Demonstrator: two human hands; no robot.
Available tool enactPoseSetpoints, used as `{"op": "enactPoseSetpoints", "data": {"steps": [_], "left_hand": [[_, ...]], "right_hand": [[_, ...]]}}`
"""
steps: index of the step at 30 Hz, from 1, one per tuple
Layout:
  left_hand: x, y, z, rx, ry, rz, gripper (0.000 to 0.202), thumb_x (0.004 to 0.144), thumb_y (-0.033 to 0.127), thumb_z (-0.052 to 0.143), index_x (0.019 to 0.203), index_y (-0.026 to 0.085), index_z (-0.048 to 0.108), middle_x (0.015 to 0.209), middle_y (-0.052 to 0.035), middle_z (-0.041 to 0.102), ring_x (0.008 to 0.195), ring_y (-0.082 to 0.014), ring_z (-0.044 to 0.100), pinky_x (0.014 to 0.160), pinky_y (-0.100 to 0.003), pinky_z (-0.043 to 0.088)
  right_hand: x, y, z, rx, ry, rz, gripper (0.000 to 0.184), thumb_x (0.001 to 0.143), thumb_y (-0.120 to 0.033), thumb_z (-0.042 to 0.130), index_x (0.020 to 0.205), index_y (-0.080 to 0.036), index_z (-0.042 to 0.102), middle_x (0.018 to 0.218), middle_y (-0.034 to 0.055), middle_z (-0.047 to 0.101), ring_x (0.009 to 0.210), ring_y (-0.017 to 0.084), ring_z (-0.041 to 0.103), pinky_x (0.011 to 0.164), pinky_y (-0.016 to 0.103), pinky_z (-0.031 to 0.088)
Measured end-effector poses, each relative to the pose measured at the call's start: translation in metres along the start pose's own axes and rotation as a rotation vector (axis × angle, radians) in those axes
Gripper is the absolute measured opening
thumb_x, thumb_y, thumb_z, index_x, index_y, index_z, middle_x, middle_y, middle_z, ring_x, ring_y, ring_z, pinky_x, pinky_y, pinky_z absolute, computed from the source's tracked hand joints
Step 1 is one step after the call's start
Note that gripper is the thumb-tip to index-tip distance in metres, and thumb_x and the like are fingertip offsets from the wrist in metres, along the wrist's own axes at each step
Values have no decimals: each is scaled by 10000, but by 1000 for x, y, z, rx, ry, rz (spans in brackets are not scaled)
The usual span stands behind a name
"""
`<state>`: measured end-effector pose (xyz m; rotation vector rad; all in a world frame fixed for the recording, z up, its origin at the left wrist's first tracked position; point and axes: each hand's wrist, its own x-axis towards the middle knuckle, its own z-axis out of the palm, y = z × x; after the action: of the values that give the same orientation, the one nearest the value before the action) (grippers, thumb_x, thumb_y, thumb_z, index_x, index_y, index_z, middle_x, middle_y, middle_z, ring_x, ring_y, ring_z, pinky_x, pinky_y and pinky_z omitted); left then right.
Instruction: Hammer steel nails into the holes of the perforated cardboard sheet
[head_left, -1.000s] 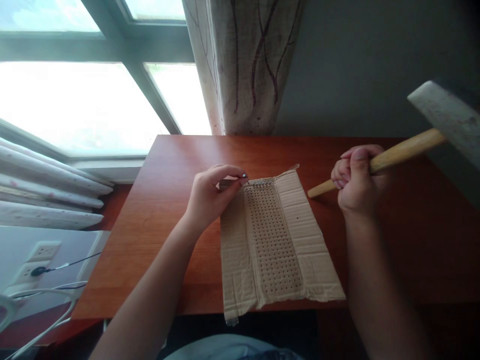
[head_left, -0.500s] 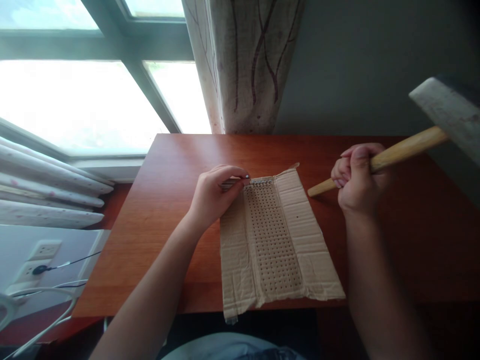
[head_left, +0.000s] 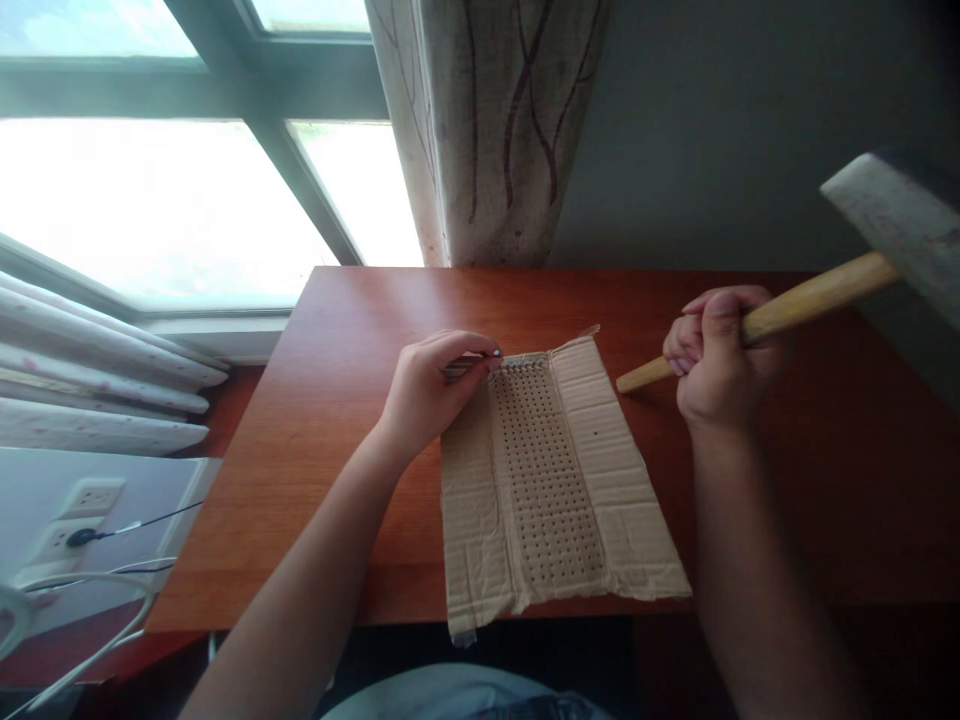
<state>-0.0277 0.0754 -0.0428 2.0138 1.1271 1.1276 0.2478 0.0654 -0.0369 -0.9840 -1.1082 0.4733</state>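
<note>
A sheet of corrugated cardboard point(head_left: 480, 520) lies on the table, its middle strip punched with rows of small holes. At its far left corner my left hand point(head_left: 431, 385) is closed, thumb and forefinger pinching a small nail point(head_left: 496, 352). Only the nail's shiny head shows; the fingers hide the rest. A row of small metallic points point(head_left: 525, 362) runs along the far end of the strip. My right hand point(head_left: 720, 350) is wrapped round the wooden handle of a hammer point(head_left: 821, 292), raised to the right of the cardboard. The hammer's grey head is partly cut off by the frame edge.
The reddish-brown wooden table point(head_left: 352, 330) stands against a window point(head_left: 150, 210) and a patterned curtain point(head_left: 495, 130). Wall sockets point(head_left: 75, 515) with a black plug and white cables point(head_left: 97, 600) are at the lower left.
</note>
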Motion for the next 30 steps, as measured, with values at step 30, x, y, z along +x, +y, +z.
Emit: {"op": "enactPoseSetpoints", "data": {"steps": [30], "left_hand": [[1,-5,5,1,-21,14,80,861,203,680,884,185,755,840,-34,778,741,-149,707,686,-254,548]], "right_hand": [[-4,-56,6,-673,-725,25,165,895,-396,689,913,-235,719,711,-11,652,601,145,555,552,271,373]]}}
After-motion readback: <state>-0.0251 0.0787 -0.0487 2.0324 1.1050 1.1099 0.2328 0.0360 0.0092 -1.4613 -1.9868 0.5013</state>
